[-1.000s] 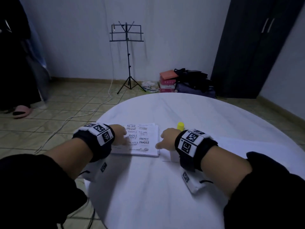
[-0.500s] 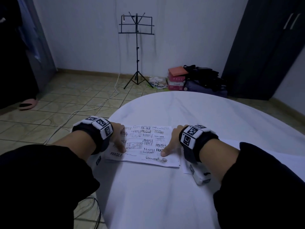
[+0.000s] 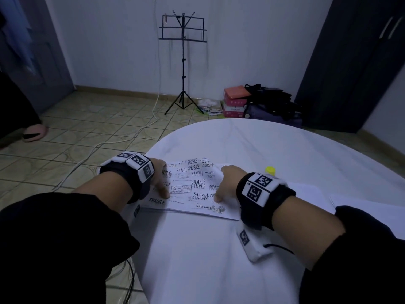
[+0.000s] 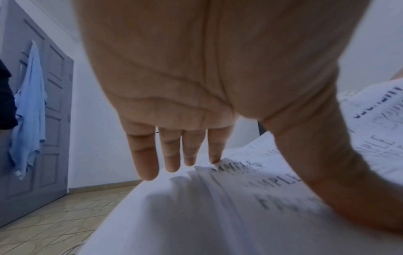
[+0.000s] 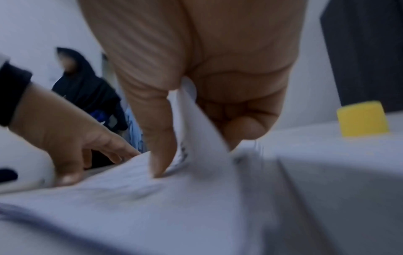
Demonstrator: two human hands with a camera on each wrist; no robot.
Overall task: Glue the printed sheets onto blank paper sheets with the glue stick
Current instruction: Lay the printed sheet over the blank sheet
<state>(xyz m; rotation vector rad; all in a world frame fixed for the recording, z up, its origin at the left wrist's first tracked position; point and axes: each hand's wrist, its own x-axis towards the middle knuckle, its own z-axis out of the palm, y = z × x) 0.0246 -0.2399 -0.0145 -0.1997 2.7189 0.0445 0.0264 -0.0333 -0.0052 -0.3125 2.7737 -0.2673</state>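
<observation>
Printed sheets (image 3: 192,185), stamped over and over with "SAMPLE" and "FRAGILE", lie in a loose stack at the centre of the frame, on the near-left part of a round desk (image 3: 274,150) under a white cloth. The left hand (image 3: 158,175) rests flat on the stack's left side, fingers straight and spread, thumb pressed down on the print. The right hand (image 3: 230,183) works the stack's right edge: its wrist view shows the thumb (image 5: 161,155) planted on the paper while curled fingers (image 5: 244,127) lift and pinch one sheet's edge, which stands up between them. The glue stick (image 3: 270,170), known by its yellow cap, stands just behind the right wrist, toward the right of the frame. More white paper, probably the blank sheets (image 3: 311,189), lies on the desk to the right of the right forearm.

The risks look plain enough. The stack is not squared, so the pinch may bring up two sheets instead of one. A sharp pull against the left hand's weight could crease or tear the lifted edge. The right wrist sits close to the upright glue stick, and a backward sweep of the arm could knock it over and send it rolling off the desk. White paper on white cloth also makes edges hard to judge, which invites crooked placement.
</observation>
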